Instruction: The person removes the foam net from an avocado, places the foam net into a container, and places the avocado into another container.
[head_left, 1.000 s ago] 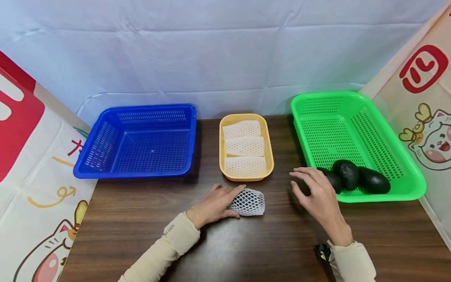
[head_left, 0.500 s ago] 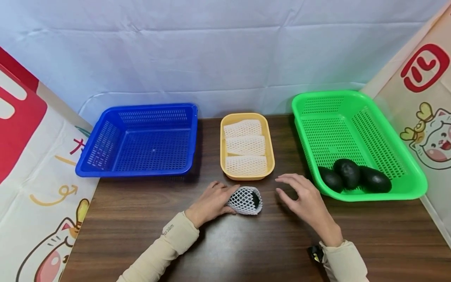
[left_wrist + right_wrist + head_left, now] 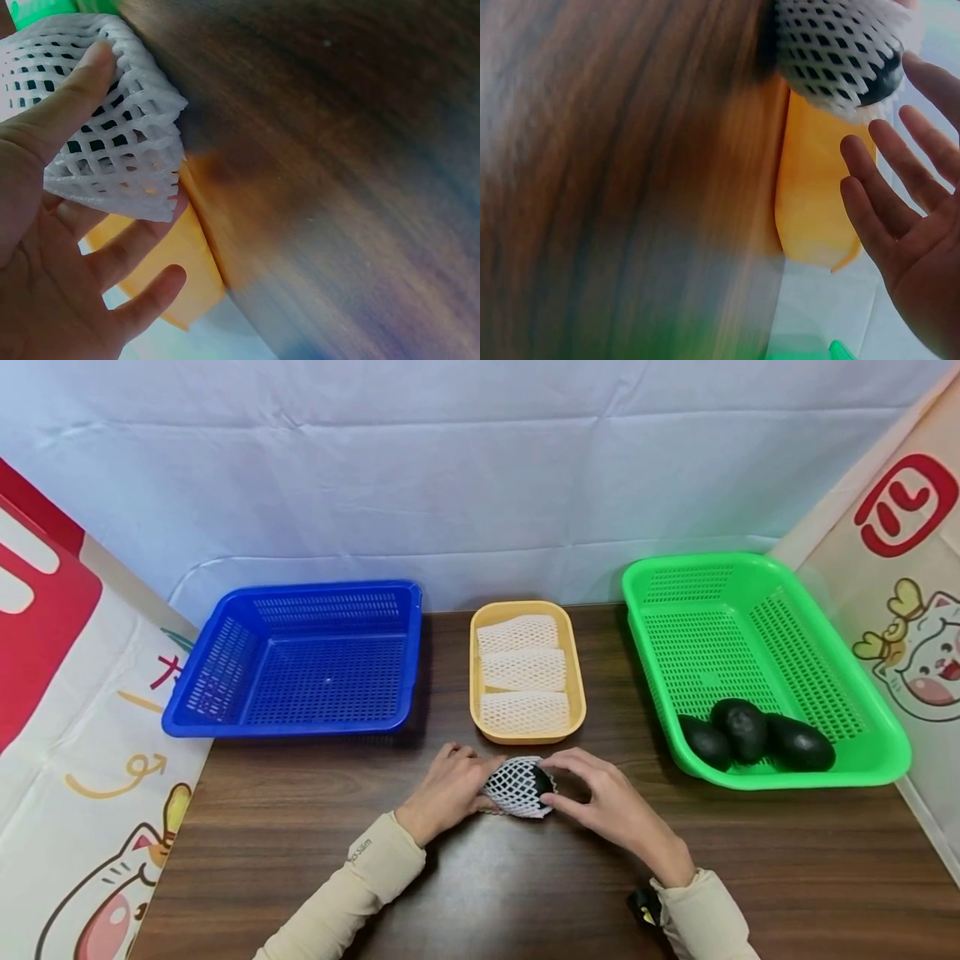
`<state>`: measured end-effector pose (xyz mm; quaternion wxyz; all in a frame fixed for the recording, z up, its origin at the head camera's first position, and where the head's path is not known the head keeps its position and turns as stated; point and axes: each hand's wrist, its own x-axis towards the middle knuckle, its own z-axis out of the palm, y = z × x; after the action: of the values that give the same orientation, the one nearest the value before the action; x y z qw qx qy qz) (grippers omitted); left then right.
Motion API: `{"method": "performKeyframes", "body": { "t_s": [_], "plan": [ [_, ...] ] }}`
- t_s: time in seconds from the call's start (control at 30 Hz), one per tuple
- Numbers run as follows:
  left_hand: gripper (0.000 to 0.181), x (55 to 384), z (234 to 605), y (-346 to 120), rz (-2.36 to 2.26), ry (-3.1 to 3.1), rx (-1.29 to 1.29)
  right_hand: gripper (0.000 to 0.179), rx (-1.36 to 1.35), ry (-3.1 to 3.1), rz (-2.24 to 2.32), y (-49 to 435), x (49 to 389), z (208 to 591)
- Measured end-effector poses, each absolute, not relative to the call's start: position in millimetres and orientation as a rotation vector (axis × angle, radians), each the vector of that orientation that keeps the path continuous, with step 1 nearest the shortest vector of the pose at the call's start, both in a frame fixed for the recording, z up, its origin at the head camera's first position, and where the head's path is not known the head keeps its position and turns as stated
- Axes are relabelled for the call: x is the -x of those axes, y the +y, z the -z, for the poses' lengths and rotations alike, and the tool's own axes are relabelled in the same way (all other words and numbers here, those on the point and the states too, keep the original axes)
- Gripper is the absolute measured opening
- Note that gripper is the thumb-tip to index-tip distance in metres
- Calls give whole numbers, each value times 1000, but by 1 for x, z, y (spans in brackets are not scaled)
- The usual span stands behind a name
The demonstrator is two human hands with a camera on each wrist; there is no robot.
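A dark avocado [image 3: 542,783] sits in a white foam net sleeve [image 3: 514,787] at the middle of the table, its bare end showing at the sleeve's right opening. My left hand [image 3: 452,787] holds the sleeve's left part, thumb along the near side; in the left wrist view the thumb [image 3: 79,94] lies over the mesh, with the other fingers beneath. My right hand [image 3: 611,800] reaches in from the right, thumb and index fingertips right at the opening. In the right wrist view its other fingers [image 3: 885,184] are spread and relaxed, apart from the net.
A yellow tray [image 3: 527,740] holding three flat net sleeves [image 3: 522,670] stands just behind the hands. At the left is a blue basket [image 3: 330,685]. The green basket [image 3: 652,685] at the right holds three avocados [image 3: 799,743]. White cloth [image 3: 480,485] hangs behind.
My right hand has moved left from beside the green basket to the sleeve's open end. The sleeve has opened at its right, and the avocado's dark end now shows there.
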<state>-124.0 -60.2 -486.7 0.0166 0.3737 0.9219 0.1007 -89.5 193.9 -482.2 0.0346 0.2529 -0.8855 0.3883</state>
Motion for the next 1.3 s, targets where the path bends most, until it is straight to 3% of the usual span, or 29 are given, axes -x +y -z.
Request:
{"method": "performKeyframes", "body": {
  "t_s": [0.6,0.87,1.3],
  "plan": [
    [50,125,491,-61,-307,2933,-1185,70,-748,-2907,-1189,181,87,487],
    [38,128,490,-61,-347,2926,-1268,85,-696,-2990,-1183,173,85,492],
    [44,128,479,-68,-459,2851,-1295,66,-662,-2953,-1124,184,84,487]
  ]
}}
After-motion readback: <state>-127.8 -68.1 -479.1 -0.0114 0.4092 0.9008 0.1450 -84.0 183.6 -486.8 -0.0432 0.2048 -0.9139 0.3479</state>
